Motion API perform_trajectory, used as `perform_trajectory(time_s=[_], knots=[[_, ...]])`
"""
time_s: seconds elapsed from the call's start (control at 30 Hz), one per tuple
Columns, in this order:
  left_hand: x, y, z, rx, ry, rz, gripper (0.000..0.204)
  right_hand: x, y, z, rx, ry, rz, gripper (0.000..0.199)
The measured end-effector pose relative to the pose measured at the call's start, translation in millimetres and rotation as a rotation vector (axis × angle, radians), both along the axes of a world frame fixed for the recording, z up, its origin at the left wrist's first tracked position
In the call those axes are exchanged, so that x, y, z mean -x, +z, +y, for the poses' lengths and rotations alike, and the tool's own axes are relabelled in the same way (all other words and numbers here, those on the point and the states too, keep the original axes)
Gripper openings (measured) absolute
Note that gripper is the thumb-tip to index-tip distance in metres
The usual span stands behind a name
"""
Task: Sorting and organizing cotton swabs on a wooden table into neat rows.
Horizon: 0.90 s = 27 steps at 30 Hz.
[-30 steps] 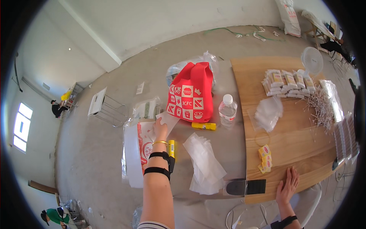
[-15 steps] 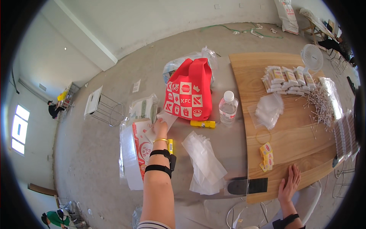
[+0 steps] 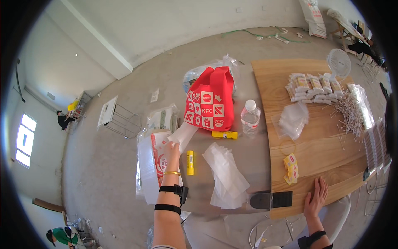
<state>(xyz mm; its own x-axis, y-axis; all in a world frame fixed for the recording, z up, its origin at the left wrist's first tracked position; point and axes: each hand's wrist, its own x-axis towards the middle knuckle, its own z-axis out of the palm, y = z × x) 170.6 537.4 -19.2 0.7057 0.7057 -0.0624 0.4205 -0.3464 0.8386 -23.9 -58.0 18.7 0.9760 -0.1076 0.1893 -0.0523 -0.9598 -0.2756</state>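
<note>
My left hand (image 3: pixel 171 152) pinches a white translucent sheet (image 3: pixel 184 136) beside a red-and-white carton (image 3: pixel 159 150). The sheet's far end lies against the foot of a red cloth tote bag (image 3: pixel 212 97). To the right of this hand a yellow glue stick (image 3: pixel 190 162) stands out on the grey table, and another yellow tube (image 3: pixel 224 135) lies in front of the tote. Similar white translucent sheets (image 3: pixel 225 176) lie fanned out nearer to me. My right hand (image 3: pixel 317 197) rests flat at the near edge of the wooden board, fingers stretched out and holding nothing.
A water bottle (image 3: pixel 250 118) stands upright right of the tote. On the wooden board (image 3: pixel 327 153) are clear plastic bags (image 3: pixel 294 120), small yellow cards (image 3: pixel 291 169), packed cotton swabs (image 3: pixel 311 87), loose swabs (image 3: pixel 349 114) and a white fan (image 3: pixel 339 63). Other people are in the background.
My left hand has drawn back toward me, pulling the white sheet along from beside the tote. The glue stick now shows fully. My right hand stays put.
</note>
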Motion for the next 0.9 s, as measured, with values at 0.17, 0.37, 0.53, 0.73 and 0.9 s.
perform_trajectory(time_s=[0.17,0.37,0.53,0.73,0.9], knots=[[18.8,16.4,3.9,-0.664,-0.150,0.110,0.041,1.2,-3.1,-2.2,0.028,-0.004,0.002,0.060],[8.7,63.7,-34.0,-0.767,-0.172,-0.249,0.027,0.6,-1.9,-2.6,0.029,-0.006,-0.006,0.060],[45.1,60.1,-109.8,-0.604,-0.731,0.440,0.043,1.4,-4.0,-4.6,0.014,-0.016,-0.004,0.061],[110.0,-2.2,-170.6,-0.850,-0.469,0.303,0.058,-0.6,2.5,1.4,-0.002,0.000,-0.030,0.061],[115.2,-21.5,-193.2,-0.693,-0.535,-0.013,0.047,0.0,0.7,-0.8,-0.003,-0.008,-0.030,0.062]])
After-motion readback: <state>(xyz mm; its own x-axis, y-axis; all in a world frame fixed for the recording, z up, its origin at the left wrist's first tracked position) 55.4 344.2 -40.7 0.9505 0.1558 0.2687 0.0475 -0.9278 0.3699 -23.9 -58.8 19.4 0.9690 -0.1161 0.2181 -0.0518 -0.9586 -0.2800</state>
